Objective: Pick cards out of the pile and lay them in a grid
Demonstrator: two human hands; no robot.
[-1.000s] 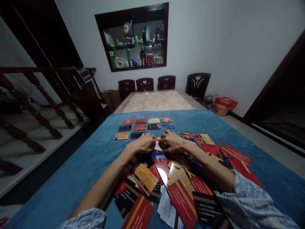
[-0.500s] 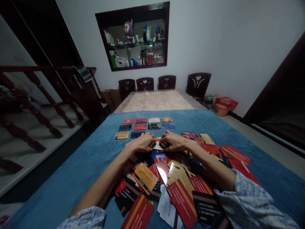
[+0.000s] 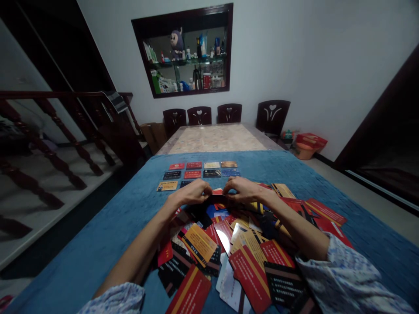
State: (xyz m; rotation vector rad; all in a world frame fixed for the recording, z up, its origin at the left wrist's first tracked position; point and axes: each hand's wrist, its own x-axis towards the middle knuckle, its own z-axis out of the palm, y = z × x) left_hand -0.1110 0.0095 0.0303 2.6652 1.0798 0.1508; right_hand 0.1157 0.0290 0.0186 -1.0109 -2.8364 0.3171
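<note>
Between my two hands is a dark card (image 3: 218, 197), tilted so that mostly its thin edge shows. My left hand (image 3: 194, 192) pinches its left end, and my right hand (image 3: 244, 190) grips the right end. Under and in front of my hands spreads a loose pile of plastic cards, among them an orange card (image 3: 200, 244), a red card (image 3: 250, 277), a black card (image 3: 284, 281) and a white card (image 3: 230, 283). Beyond my hands several cards lie in neat rows, with a gold card (image 3: 167, 186) at the near left and a dark card (image 3: 186, 184) partly behind my left hand.
A blue cloth (image 3: 108, 235) covers the near part of the long table, whose bare stone-look top (image 3: 218, 137) shows farther off. Dark chairs (image 3: 229, 113) stand at the far end. On the left runs a wooden railing (image 3: 65, 131); an orange bucket (image 3: 306, 150) sits at right.
The card in my hands has gone from showing its pale face to showing a dark edge. Both hands have shifted slightly, the right one a little to the right.
</note>
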